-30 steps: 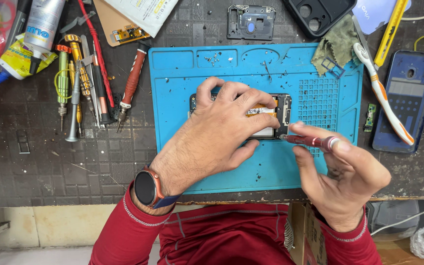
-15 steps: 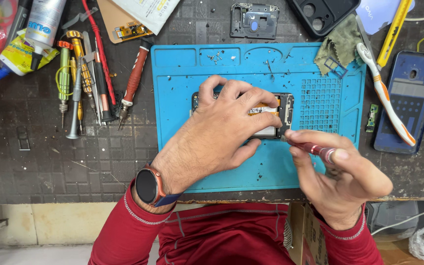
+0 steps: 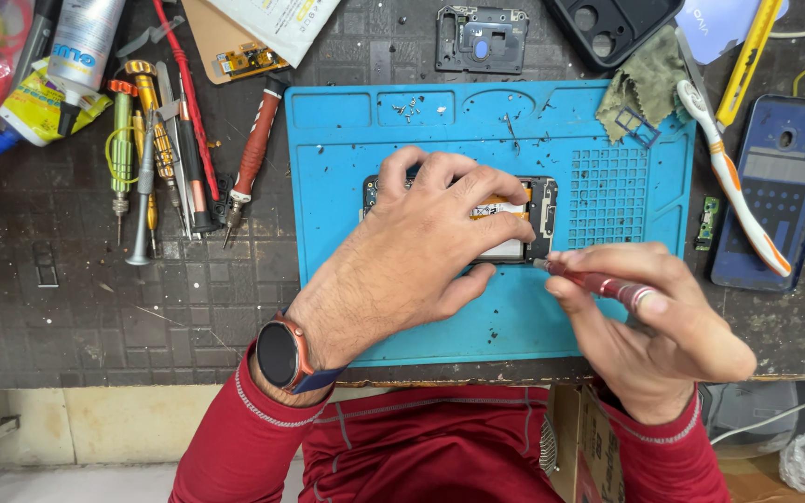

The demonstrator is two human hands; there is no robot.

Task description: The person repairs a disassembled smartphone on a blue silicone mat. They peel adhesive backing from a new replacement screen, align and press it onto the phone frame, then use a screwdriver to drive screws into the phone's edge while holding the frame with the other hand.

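An opened phone lies flat in the middle of the blue work mat. My left hand rests spread over it and presses it down, hiding most of its inside. My right hand grips a red screwdriver near the mat's front right. The screwdriver's tip touches the phone's lower right corner. A watch sits on my left wrist.
Several screwdrivers and tweezers lie left of the mat, with a glue tube behind them. Small screws sit on the mat's top strip. A green cloth, a toothbrush, a blue phone back and a black case lie to the right.
My right hand has drawn the screwdriver slightly down and back, its tip now at the phone's lower right corner. The left hand keeps its hold.
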